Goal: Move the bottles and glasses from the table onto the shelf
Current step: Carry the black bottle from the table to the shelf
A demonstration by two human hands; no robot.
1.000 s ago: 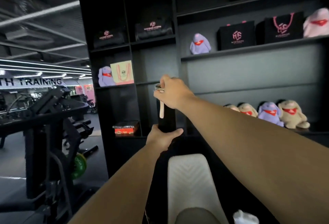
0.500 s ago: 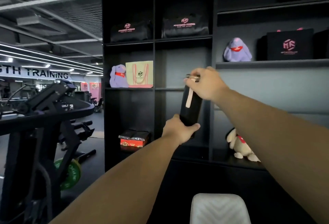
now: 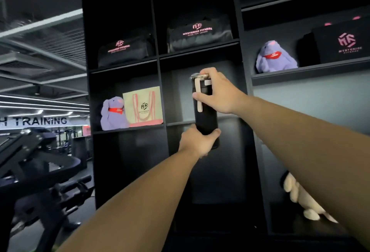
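I hold a tall black bottle with a pale strap and a metal lid upright in front of a black shelf unit. My left hand grips the bottle's base from below. My right hand wraps around its top, just under the lid. The bottle's base is level with the front edge of the middle compartment's board, and that compartment holds nothing behind it. No table or glasses are in view.
The compartment to the left holds a purple plush and a beige tote bag. Black bags fill the cubbies above. Another purple plush sits on the right shelf, a cream plush lower right. Gym machines stand at left.
Both hands have lifted the bottle higher, from the lower shelf level up to the middle compartment. My view has moved closer to the shelf and tilted up; the white seat has left the frame.
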